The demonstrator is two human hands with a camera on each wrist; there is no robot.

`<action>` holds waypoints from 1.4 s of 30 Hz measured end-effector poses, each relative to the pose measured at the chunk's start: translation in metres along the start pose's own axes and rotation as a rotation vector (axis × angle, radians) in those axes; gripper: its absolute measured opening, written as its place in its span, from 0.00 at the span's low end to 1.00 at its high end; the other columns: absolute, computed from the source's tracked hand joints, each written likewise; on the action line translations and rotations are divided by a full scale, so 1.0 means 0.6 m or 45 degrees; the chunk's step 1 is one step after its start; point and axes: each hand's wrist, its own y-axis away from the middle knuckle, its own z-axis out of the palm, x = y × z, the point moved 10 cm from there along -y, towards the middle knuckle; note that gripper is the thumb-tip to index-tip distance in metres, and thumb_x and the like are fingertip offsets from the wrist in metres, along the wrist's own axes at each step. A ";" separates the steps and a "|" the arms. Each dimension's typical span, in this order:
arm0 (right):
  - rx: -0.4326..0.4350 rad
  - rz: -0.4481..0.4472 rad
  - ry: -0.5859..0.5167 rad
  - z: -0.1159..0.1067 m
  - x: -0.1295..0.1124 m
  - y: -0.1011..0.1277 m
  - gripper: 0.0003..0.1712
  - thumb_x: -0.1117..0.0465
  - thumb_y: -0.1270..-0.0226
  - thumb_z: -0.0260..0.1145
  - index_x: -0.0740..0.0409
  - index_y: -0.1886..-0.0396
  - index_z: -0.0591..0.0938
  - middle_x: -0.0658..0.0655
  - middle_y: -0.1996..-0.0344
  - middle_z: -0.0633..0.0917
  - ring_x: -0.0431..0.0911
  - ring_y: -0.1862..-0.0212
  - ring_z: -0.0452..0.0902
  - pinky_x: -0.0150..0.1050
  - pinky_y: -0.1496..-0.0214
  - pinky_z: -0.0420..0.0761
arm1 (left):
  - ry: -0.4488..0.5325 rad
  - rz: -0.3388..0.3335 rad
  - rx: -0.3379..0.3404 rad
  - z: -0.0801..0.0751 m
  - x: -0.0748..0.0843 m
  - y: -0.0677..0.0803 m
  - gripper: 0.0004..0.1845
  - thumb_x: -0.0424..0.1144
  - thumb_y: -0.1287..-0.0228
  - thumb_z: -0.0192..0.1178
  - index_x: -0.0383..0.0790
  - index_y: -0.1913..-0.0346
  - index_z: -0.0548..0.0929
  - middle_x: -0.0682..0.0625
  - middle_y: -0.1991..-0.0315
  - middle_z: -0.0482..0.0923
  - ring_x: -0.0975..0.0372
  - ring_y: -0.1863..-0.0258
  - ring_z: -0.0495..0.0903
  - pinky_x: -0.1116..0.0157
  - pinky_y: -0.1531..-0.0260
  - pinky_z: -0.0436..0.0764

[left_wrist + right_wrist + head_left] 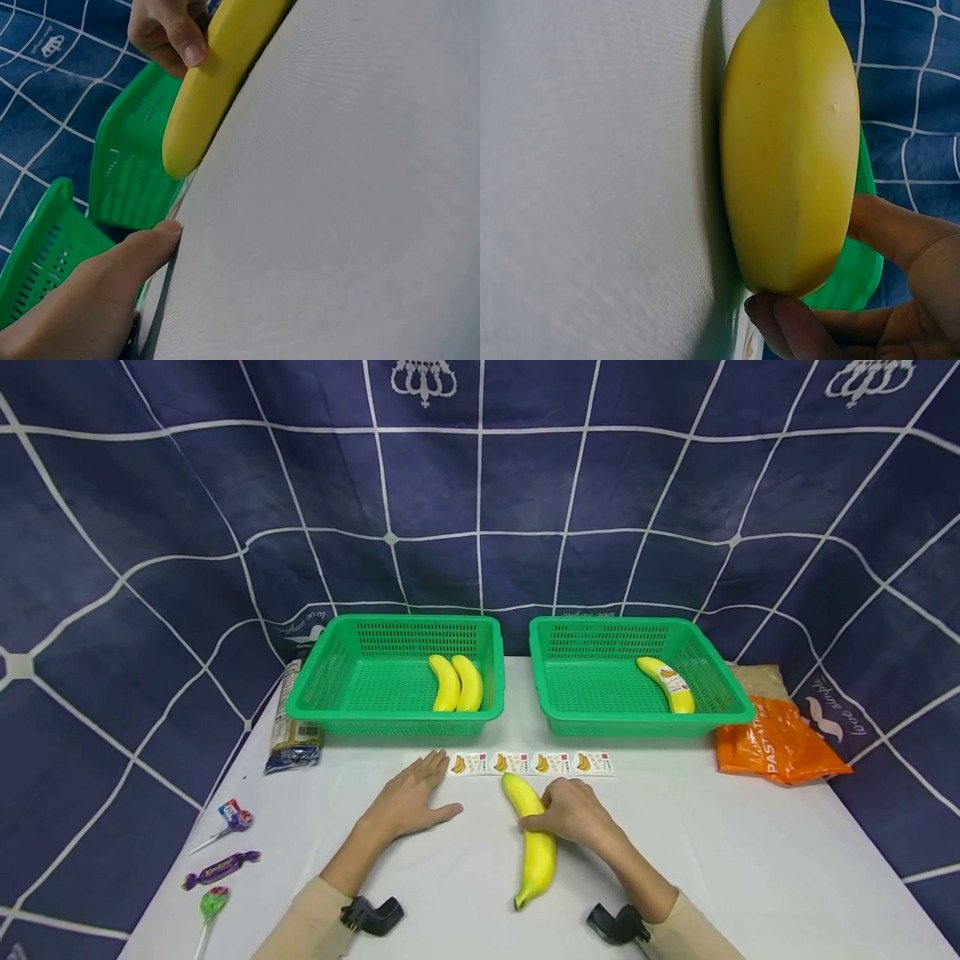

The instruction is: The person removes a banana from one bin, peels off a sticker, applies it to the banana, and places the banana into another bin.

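A yellow banana lies lengthwise on the white tabletop, stem end toward me. My right hand grips its upper part from the right, with the thumb across it; the right wrist view shows the banana up close with fingertips against its end. Flat on the table, my left hand has its fingers stretched forward, the fingertips beside the left end of a strip of banana-picture stickers. In the left wrist view the thumb of that hand extends below the banana.
Behind the strip stand two green baskets: the left basket has two bananas, the right basket a stickered banana. An orange pasta bag sits right, a dark-ended packet left. Wrapped sweets and lollipops lie front left.
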 end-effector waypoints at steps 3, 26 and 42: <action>0.001 0.003 0.004 -0.002 0.000 0.000 0.23 0.45 0.56 0.80 0.53 0.91 0.78 0.46 0.92 0.69 0.39 0.86 0.62 0.30 0.83 0.58 | 0.018 -0.007 -0.005 0.001 -0.001 -0.001 0.47 0.68 0.39 0.55 0.33 0.30 0.66 0.39 0.27 0.63 0.51 0.27 0.62 0.54 0.28 0.64; -0.080 -0.565 0.088 -0.027 -0.186 -0.044 0.26 0.60 0.49 0.78 0.63 0.49 0.84 0.59 0.57 0.87 0.51 0.57 0.82 0.40 0.55 0.82 | 0.154 -0.063 -0.037 0.002 -0.012 -0.002 0.51 0.70 0.44 0.59 0.32 0.29 0.65 0.39 0.26 0.60 0.47 0.27 0.62 0.51 0.30 0.67; -0.216 -0.648 0.396 0.055 -0.250 -0.133 0.23 0.66 0.49 0.77 0.64 0.50 0.85 0.59 0.52 0.88 0.49 0.50 0.84 0.38 0.47 0.84 | 0.183 -0.088 -0.052 0.003 -0.014 0.001 0.51 0.70 0.44 0.60 0.34 0.28 0.64 0.40 0.25 0.58 0.48 0.26 0.60 0.51 0.29 0.66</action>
